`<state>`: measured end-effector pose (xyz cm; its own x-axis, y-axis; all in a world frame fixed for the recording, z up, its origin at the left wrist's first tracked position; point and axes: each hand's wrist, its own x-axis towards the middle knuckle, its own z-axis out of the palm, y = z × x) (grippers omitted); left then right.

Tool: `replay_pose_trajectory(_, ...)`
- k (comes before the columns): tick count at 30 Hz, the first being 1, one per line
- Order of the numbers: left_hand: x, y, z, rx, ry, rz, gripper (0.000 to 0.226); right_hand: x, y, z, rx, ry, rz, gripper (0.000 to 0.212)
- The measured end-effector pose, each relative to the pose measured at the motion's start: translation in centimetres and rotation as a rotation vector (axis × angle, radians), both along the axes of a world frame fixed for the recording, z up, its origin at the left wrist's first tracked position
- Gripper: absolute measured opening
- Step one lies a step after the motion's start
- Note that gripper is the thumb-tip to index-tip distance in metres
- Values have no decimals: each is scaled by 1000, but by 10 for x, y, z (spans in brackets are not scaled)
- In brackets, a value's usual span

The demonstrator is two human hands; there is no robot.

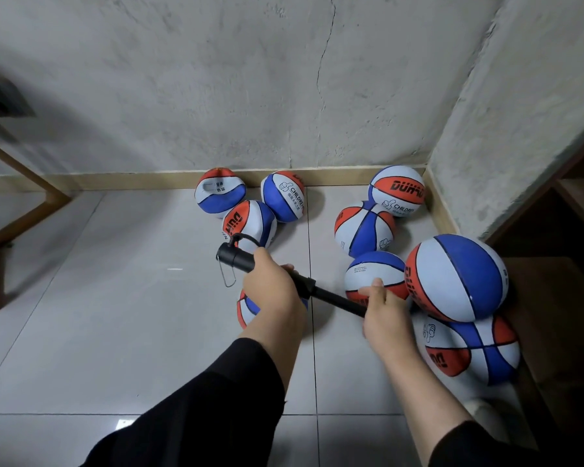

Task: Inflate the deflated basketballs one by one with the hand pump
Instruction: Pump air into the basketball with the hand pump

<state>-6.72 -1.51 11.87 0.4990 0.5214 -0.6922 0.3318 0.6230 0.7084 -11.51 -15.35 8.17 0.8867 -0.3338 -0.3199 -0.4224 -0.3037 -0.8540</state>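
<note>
Right hand (383, 313): gripped the black hand pump (284, 276) at its thin rod end.
Left hand (272, 284): wrapped round the barrel.
Pump axis: lower right to upper left.
Nearest ball: a red-white-blue rubber basketball (375, 276), probably just beyond the right hand.

A rough grey concrete wall (216, 79), split by a thin vertical crack (324, 62), meets a second concrete wall (506, 96) in a corner at right. A pale baseboard (115, 181) runs along the foot of both walls above glossy light-grey floor tiles (115, 315) with dark grout lines. Wooden furniture (0, 210) stands at left; dark wooden shelving (573, 210) rises at right.
</note>
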Motion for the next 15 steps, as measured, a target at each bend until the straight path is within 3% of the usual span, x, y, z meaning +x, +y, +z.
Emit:
replay_pose_trajectory(3, -7, -18, 6, -29, 18, 5, 35, 3, 16, 4, 63, 18, 28, 66)
replay_pose_trajectory(6, -12, -27, 10, -15, 0, 10, 42, 10, 26, 15, 10, -3, 96, 52)
replay_pose_trajectory(8, -15, -30, 11, -31, -9, 14, 34, 11, 30, 19, -25, -12, 112, 51)
replay_pose_trajectory(10, -16, -27, 16, -76, -16, 0, 24, 12, 32, 18, 2, -20, 109, 53)
replay_pose_trajectory(15, 0, -3, 17, -36, -7, -9, 27, 20, 7, 15, 101, -10, 8, 45)
